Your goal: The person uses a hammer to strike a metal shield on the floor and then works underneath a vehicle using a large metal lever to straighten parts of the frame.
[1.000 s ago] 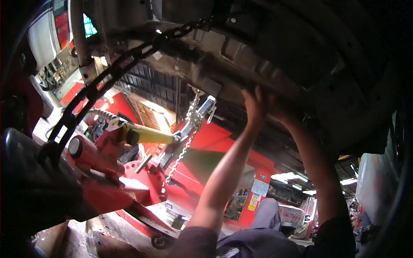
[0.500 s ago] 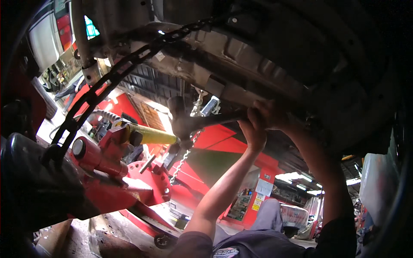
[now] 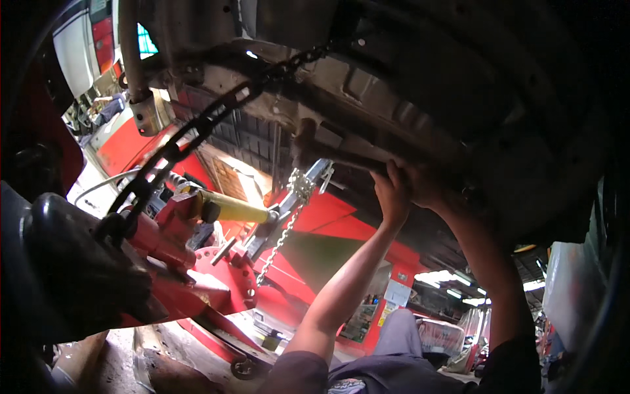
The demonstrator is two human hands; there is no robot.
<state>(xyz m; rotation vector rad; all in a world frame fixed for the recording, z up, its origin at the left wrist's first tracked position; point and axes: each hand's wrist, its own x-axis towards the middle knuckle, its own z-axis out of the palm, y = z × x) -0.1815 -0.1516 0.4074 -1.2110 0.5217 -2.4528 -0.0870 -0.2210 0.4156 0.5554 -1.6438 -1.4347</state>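
While the left hand (image 3: 394, 197) and right hand (image 3: 423, 186) grip a dark long-handled hammer (image 3: 340, 155) together, striking the ridged, grimy metal underbody (image 3: 377, 95) seems the step, the next blow likely needing careful aim.

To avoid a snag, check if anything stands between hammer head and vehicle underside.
Nothing visible stands between the hammer head and the underside; in the picture, the dark chain passes to the head's upper left.
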